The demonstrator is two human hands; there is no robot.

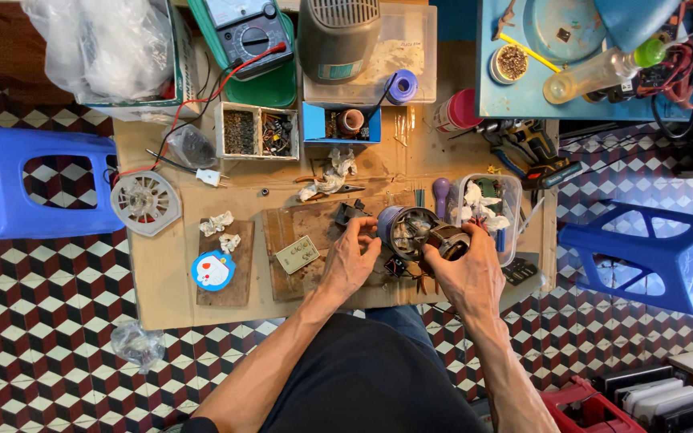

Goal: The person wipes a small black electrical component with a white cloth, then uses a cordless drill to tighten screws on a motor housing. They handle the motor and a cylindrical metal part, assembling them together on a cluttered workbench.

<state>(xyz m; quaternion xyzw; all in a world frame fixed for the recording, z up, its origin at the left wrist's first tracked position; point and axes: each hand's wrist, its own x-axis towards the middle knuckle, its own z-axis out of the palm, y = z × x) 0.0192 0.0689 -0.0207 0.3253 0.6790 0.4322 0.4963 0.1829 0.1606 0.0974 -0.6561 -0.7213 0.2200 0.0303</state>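
A small round fan motor housing, blue-rimmed with metal parts inside, is held over the low cardboard-covered workbench. My right hand grips its right side from below. My left hand has its fingertips on the housing's left rim. A small black part lies just left of the housing on a worn wooden board, beside a pale switch plate.
A white fan grille, a multimeter with red lead, compartment boxes of small parts, crumpled tissues, a clear tub, pliers and a grey fan body lie around. Blue stools flank the bench.
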